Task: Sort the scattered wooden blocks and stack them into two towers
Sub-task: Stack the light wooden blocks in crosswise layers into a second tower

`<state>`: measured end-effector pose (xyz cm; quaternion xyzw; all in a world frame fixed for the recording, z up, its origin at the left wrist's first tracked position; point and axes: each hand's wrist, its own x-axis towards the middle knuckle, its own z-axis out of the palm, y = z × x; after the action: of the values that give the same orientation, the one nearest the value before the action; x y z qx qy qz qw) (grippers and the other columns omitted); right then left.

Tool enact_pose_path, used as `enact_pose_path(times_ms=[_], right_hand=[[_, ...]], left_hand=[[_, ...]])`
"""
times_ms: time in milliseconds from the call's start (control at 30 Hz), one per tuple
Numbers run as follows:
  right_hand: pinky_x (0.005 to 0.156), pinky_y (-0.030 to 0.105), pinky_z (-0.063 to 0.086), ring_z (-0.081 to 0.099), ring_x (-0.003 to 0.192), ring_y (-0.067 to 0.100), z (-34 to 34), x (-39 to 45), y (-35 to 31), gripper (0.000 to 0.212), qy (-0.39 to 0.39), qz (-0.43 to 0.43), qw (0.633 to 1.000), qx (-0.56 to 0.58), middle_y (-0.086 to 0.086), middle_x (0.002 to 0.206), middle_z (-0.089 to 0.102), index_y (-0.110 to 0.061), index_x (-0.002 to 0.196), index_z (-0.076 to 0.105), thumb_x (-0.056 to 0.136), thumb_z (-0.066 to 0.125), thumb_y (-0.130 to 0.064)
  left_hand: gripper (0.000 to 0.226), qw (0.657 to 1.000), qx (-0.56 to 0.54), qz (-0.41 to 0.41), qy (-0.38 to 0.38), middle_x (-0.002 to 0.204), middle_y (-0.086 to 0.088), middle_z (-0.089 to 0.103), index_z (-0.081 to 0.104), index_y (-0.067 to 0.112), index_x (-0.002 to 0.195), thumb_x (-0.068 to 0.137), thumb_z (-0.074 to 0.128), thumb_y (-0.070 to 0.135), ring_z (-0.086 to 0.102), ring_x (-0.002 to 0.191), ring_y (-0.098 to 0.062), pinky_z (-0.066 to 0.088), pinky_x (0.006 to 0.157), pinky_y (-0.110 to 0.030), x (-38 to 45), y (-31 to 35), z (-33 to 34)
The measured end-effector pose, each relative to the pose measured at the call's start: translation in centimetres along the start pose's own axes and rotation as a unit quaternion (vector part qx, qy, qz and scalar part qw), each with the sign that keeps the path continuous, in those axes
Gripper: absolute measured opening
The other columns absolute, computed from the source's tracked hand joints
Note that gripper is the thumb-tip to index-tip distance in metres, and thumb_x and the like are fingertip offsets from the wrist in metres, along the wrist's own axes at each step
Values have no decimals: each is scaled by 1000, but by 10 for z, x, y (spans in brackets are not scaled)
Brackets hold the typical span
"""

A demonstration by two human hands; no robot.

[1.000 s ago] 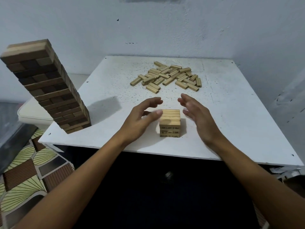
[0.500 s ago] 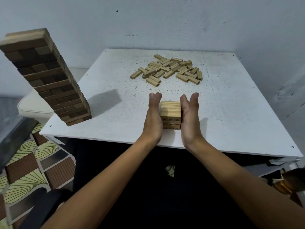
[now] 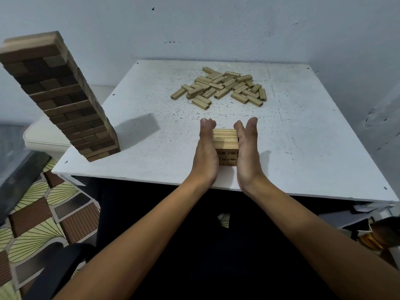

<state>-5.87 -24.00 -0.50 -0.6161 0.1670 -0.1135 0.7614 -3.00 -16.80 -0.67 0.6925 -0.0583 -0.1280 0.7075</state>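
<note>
**Desk:** Fingers (image 3: 207, 124) straight and laid together, both sets pointing away from you. What are they doing?

**Caption:** Nothing is clenched or pinched. Your left hand (image 3: 205, 152) and right hand (image 3: 246, 152) stand on edge, palms facing each other, pressing flat on the two sides of the short light tower (image 3: 225, 144). That tower sits between your palms, its top just behind your fingertips, on the white bench (image 3: 303, 148).

**Desk:** And the rest of the wood?

**Caption:** The loose light blocks (image 3: 220, 87) lie in a heap beyond your fingertips, well apart from them. The tall dark tower (image 3: 60, 96) stands far to the left of your left fingers, near the bench corner.

**Desk:** How will the light tower handle?

**Caption:** My judgement: small, stiff, light pieces with smooth faces, stacked loose with nothing binding the layers. A sideways shove would likely slide one layer off the next. So you square it as you are, with even pressure from both flanks. For each loose block, take it across its long sides with thumb and forefinger.

**Desk:** Arm pose?

**Caption:** Both forearms reach forward over the bench's near edge and converge toward the tower, wrists straight, thumbs on top. The heels of your hands sit low by the tower's base.
</note>
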Motion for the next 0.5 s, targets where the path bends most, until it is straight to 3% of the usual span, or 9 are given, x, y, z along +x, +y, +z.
enact_pose_path(times_ms=[167, 300, 500], right_hand=[[69, 9, 44, 60, 64, -17, 1, -4, -4, 52, -10, -4, 1000, -23, -34, 57, 61, -29, 76, 51, 102, 9, -48], [71, 14, 43, 61, 64, -15, 1, -3, -4, 55, -19, -8, 999, -27, -32, 57, 62, -25, 74, 52, 102, 11, -48], [76, 17, 41, 60, 64, -17, 2, -4, -4, 51, -22, -6, 1000, -9, -34, 56, 60, -27, 74, 51, 103, 13, -46]], left_hand=[[73, 1000, -26, -5, 6, 150, 3, 41, 42, 20, 143, 96, 9, 64, 38, 137, -13, 26, 118, -41, 3, -2, 1], [64, 999, -47, -14, -4, 146, 2, 45, 47, 25, 134, 97, 10, 61, 46, 131, -14, 33, 114, -39, 3, -1, 0], [67, 999, -49, -14, -11, 144, 1, 47, 45, 22, 139, 98, 9, 60, 48, 130, -14, 34, 114, -39, 3, -2, -1]])
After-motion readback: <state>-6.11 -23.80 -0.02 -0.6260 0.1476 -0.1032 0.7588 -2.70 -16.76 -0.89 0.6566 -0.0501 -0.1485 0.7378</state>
